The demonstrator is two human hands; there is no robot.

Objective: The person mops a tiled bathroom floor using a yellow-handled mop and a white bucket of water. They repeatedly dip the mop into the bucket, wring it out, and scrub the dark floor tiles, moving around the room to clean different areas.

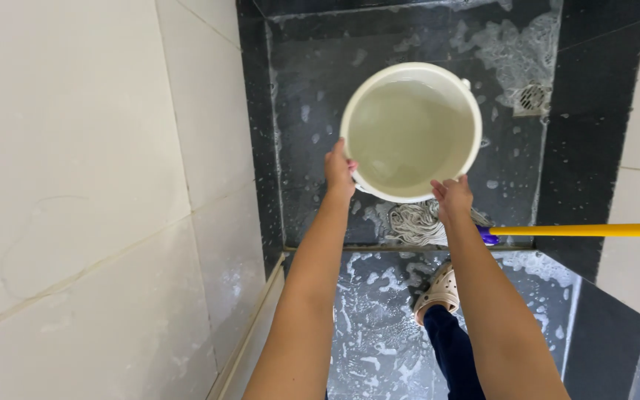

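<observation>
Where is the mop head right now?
In the head view, the mop head lies on the wet dark floor just below the cream bucket, between the left hand and right hand.

Both forearms are bare, with no sleeves, watch or jewellery on the left hand point(339, 172) or the right hand point(452, 198). One leg shows below in dark navy trousers point(453, 355), the foot in a cream perforated clog point(438, 290) with a heel strap.
</observation>
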